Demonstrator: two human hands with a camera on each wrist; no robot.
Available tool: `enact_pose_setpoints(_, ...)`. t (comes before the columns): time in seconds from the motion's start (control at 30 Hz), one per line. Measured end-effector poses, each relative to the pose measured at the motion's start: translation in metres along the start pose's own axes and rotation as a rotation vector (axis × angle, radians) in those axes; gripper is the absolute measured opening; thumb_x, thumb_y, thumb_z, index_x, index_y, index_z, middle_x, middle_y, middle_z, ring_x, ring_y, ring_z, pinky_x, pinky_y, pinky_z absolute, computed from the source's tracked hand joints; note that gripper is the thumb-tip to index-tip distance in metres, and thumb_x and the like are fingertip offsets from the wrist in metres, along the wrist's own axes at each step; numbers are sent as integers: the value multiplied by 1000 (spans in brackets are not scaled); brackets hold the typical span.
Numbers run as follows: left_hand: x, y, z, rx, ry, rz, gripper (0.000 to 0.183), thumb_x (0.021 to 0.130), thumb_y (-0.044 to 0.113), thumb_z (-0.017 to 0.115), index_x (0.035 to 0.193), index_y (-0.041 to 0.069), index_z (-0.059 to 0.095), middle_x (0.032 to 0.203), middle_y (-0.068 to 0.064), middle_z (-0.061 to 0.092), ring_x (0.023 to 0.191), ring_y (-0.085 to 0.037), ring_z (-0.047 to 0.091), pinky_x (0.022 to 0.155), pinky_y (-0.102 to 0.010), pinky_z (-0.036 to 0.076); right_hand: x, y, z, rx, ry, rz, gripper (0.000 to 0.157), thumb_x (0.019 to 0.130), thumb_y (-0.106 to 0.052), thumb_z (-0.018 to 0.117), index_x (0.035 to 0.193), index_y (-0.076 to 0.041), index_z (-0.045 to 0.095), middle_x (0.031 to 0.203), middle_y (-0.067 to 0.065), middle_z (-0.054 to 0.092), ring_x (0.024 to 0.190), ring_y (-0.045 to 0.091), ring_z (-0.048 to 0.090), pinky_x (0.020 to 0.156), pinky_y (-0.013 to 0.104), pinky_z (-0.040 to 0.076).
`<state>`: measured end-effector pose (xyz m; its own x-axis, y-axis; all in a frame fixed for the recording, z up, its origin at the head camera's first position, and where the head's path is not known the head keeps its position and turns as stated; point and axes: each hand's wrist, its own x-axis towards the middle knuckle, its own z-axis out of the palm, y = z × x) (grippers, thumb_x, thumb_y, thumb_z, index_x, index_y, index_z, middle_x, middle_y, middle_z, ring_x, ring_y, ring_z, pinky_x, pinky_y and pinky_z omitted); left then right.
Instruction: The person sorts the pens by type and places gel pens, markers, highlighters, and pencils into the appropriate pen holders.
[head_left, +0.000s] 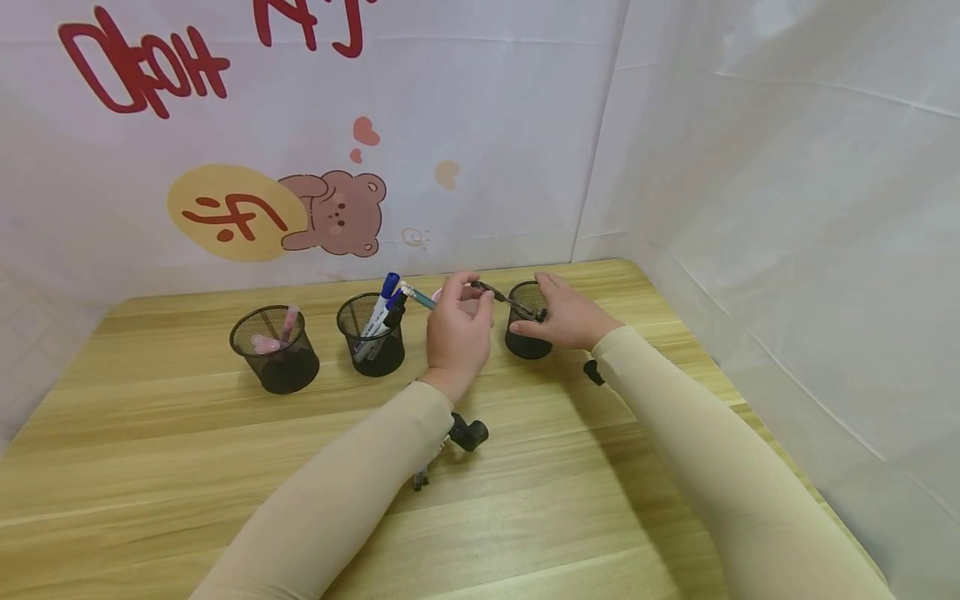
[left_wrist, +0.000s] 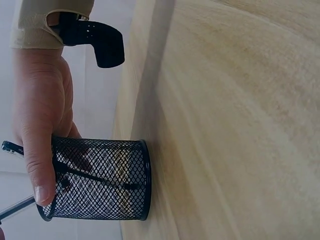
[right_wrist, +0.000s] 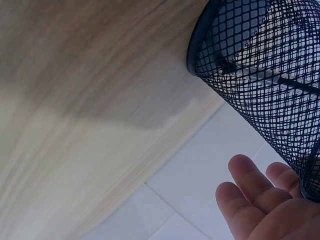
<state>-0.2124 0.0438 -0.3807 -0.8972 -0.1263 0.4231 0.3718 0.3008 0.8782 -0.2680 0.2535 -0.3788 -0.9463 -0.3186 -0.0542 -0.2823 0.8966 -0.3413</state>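
My left hand (head_left: 459,333) pinches a slim dark pen (head_left: 491,291) between thumb and fingers, its far end over the rightmost black mesh pen holder (head_left: 529,346). In the left wrist view, the grey shaft of a pen (left_wrist: 17,207) points at that holder's rim. My right hand (head_left: 572,317) grips the rim, thumb on the near side, other fingers behind. In the right wrist view, several right fingers (right_wrist: 252,192) spread outside the mesh wall (right_wrist: 260,107). Another pen (left_wrist: 102,180) lies slanted inside this holder, visible through the mesh. The holder stands upright on the table.
Left of my hands stand a mesh holder (head_left: 378,358) with blue and black markers and another (head_left: 288,375) with pink pens. A teal pen (head_left: 423,298) with a white top shows behind my left hand. A white curtain (head_left: 787,250) borders the wooden table (head_left: 187,467).
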Motion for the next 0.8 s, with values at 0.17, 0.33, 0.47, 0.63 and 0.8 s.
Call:
enact_pose_setpoints(0.17,-1,-2,1,2,-5,-5,27,104,20,66,130,14,63,110,-8,76,75,-18,77,73,-37,63,0,0,0,4,-1,0,119,90,-71,69,166,3,15,172,24,22,158,41,30,126,56,35)
enact_pose_setpoints(0.33,-1,-3,1,-6,-16,-17,25,104,19,66,129,14,64,109,-5,76,76,-18,77,74,-36,63,0,-1,0,9,-4,6,120,89,-71,69,166,3,15,173,24,22,159,40,29,127,55,34)
enact_pose_setpoints(0.47,-2,-3,1,-11,-19,-24,25,103,19,67,128,14,64,109,-5,76,77,-18,77,75,-36,63,1,-1,0,2,-2,5,120,89,-71,70,166,3,15,172,24,22,159,41,29,127,56,34)
enact_pose_setpoints(0.63,-4,-3,0,-11,-25,-26,25,103,18,68,127,13,65,111,-5,76,82,-19,78,78,-37,63,1,-1,0,14,5,2,119,90,-67,72,165,4,15,172,25,23,158,42,29,127,56,34)
enact_pose_setpoints(0.8,-7,-2,-4,10,-41,-6,24,103,20,66,127,13,65,112,-3,76,83,-20,77,79,-38,63,0,-1,0,17,11,1,117,90,-65,73,165,5,15,172,26,23,158,42,29,127,56,33)
